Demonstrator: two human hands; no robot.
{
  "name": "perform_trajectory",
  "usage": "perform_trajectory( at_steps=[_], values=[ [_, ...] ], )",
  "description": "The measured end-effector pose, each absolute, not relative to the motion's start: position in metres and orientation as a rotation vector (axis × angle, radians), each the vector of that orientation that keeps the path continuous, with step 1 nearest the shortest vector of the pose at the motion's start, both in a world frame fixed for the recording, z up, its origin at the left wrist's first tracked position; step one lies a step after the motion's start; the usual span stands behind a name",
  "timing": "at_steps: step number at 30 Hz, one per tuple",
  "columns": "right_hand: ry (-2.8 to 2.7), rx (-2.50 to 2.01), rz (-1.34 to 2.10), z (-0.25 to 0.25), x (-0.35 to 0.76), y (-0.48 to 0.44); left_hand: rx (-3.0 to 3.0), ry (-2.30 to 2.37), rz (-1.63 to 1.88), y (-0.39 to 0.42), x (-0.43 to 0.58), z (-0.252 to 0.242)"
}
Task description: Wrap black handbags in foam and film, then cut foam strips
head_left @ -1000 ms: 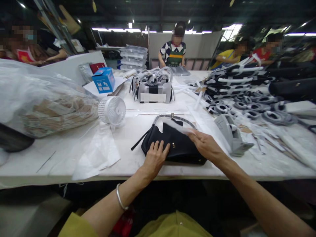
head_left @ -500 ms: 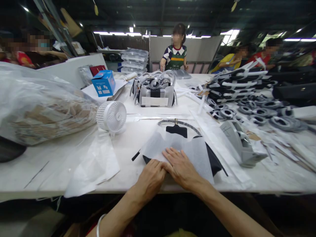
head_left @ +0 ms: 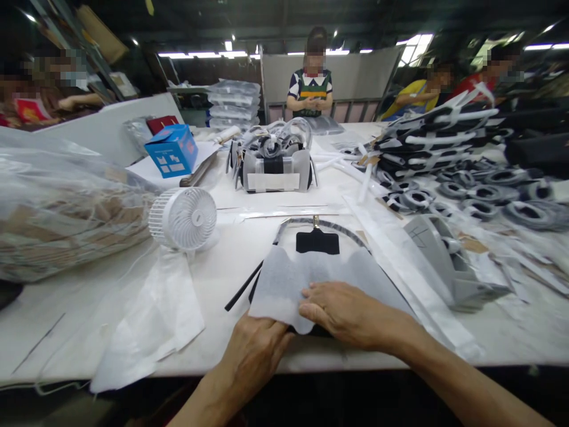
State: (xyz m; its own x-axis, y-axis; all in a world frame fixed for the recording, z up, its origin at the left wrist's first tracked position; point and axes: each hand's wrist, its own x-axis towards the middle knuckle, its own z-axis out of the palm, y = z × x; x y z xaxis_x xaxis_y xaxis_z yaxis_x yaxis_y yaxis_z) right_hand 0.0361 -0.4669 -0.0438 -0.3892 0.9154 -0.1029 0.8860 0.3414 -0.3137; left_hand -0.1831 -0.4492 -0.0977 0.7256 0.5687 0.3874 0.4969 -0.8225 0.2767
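A black handbag [head_left: 317, 242] lies flat near the table's front edge, mostly covered by a white tissue sheet [head_left: 288, 279]. Its curved handle [head_left: 331, 224] arcs behind it, and a black strap [head_left: 242, 287] pokes out to the left. My right hand [head_left: 351, 314] lies flat on the sheet, fingers stretched out toward the left. My left hand [head_left: 255, 353] rests at the sheet's lower left corner by the table edge, fingers curled at the paper; what they grip is not clear.
A small white fan [head_left: 183, 218] and loose white sheets [head_left: 151, 320] lie left. A bagged bundle [head_left: 57, 201] fills the far left. A grey tape dispenser [head_left: 448, 267] stands right, with rolled straps [head_left: 471, 193] behind. Wrapped bags [head_left: 273, 163] and a blue box [head_left: 171, 151] sit further back. Several people work around the table.
The tissue sheet went from just touching the bag to covering it. Both hands moved toward the table's front edge, and my right hand now lies flat on the sheet.
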Motion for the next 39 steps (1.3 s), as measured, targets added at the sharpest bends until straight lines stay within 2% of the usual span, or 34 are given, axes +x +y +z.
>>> perform_trajectory(
  at_steps=[3, 7, 16, 22, 28, 30, 32, 35, 39],
  values=[
    [-2.464, -1.694, 0.487, -0.057, 0.033, -0.463, 2.754, 0.88, 0.678, -0.451, -0.185, -0.097],
    [-2.396, -1.745, 0.289, -0.079, 0.028, -0.465, 2.749, 0.898, 0.606, -0.451, -0.183, -0.097],
    [-2.425, -1.725, 0.309, -0.091, 0.043, -0.474, 2.713, 0.911, 0.621, -0.452, -0.187, -0.11],
    [-2.429, -1.702, 0.278, -0.102, 0.041, -0.479, 2.513, 0.82, 0.982, -0.452, -0.198, -0.096],
    [-2.48, -1.668, 0.206, -0.099, 0.045, -0.478, 2.44, 0.885, 1.386, -0.449, -0.198, -0.043],
    [-2.484, -1.681, 0.207, -0.098, 0.046, -0.478, 2.578, 0.855, 1.269, -0.445, -0.186, -0.031],
    [-2.478, -1.699, 0.234, -0.096, 0.046, -0.478, 2.744, 0.773, 0.989, -0.438, -0.173, -0.032],
    [-2.464, -1.712, 0.297, -0.096, 0.047, -0.477, 2.885, 0.762, 0.591, -0.428, -0.163, -0.06],
    [-2.459, -1.667, 0.407, -0.095, 0.049, -0.471, 2.875, 0.82, 0.406, -0.419, -0.169, -0.102]
  ],
)
